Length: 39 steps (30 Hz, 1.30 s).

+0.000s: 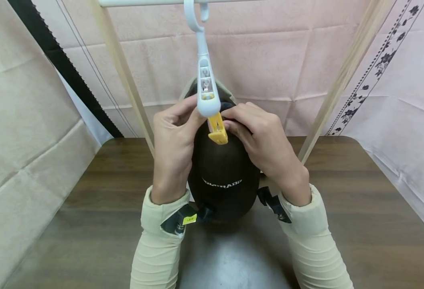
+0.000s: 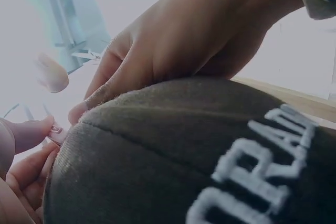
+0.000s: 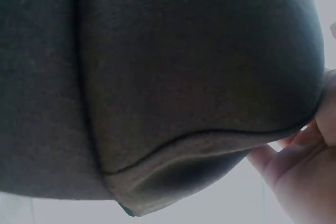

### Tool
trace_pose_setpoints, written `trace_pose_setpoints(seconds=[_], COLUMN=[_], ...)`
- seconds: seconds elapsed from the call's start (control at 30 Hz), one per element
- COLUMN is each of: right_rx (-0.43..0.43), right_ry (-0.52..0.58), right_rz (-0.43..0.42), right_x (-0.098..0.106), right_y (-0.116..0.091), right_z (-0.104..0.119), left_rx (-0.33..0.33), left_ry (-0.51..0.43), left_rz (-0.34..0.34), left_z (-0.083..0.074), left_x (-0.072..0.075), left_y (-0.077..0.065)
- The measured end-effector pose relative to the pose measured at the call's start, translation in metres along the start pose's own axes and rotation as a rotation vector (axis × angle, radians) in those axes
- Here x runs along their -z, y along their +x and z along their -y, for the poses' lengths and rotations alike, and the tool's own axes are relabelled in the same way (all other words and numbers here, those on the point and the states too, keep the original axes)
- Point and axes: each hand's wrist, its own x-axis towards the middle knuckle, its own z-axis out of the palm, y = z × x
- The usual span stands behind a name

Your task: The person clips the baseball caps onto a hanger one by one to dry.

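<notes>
A dark cap (image 1: 220, 164) with white stitched lettering (image 2: 247, 174) is between my two hands, above the table. My left hand (image 1: 173, 138) pinches at its upper edge from the left, beside the yellow clip (image 1: 218, 130). From the right, my right hand (image 1: 266, 138) grips the same edge with thumb and fingertips, close to that clip. The clip sits at the lower end of a pale blue hanger (image 1: 202, 60), overlapping the cap in the head view. In the right wrist view, fingers (image 3: 302, 169) show at the far edge of the cap. The left fingertips are partly hidden behind the hanger.
The hanger hooks over a pale horizontal bar (image 1: 143, 2). Wooden posts, one on the left (image 1: 125, 72) and one on the right (image 1: 336, 88), flank the work. Below is a brown table (image 1: 92, 224). Pink cloth (image 1: 262, 60) hangs behind.
</notes>
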Motion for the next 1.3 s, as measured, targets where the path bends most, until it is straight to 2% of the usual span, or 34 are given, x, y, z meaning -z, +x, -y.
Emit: trace_pose_setpoints(seconds=[0.33,0.47,0.63,0.73,0.83,0.9,1.0,1.13,1.2,1.3], right_rx=[-0.101,-0.145,-0.151,-0.158,-0.165,-0.160,-0.138,-0.120,-0.135,-0.152], right_ry=[0.053,0.134,0.232,0.262,0.235,0.190,0.148,0.062,0.032,0.001], right_rz=[-0.060,-0.106,-0.202,-0.246,-0.242,-0.229,-0.208,-0.181,-0.206,-0.294], right_x=[0.001,0.005,0.010,0.011,0.011,0.011,0.011,0.009,0.007,0.005], right_y=[-0.012,-0.016,-0.017,-0.017,-0.015,-0.015,-0.016,-0.017,-0.016,-0.013], right_z=[-0.006,-0.006,0.001,0.009,0.017,0.018,0.017,0.010,0.008,0.004], left_rx=[0.098,0.126,0.132,0.100,0.054,0.049,0.081,0.120,0.123,0.132], left_ry=[0.145,0.175,0.196,0.242,0.288,0.274,0.190,0.063,0.021,-0.027], left_rz=[0.097,0.127,0.133,0.126,0.099,0.078,0.066,0.098,0.132,0.180], left_z=[0.005,0.006,0.008,0.011,0.014,0.017,0.021,0.025,0.026,0.027], left_x=[-0.001,0.000,-0.001,-0.002,-0.005,-0.007,-0.010,-0.013,-0.014,-0.017], left_y=[0.001,0.000,-0.001,-0.002,-0.003,-0.004,-0.003,-0.003,-0.003,-0.004])
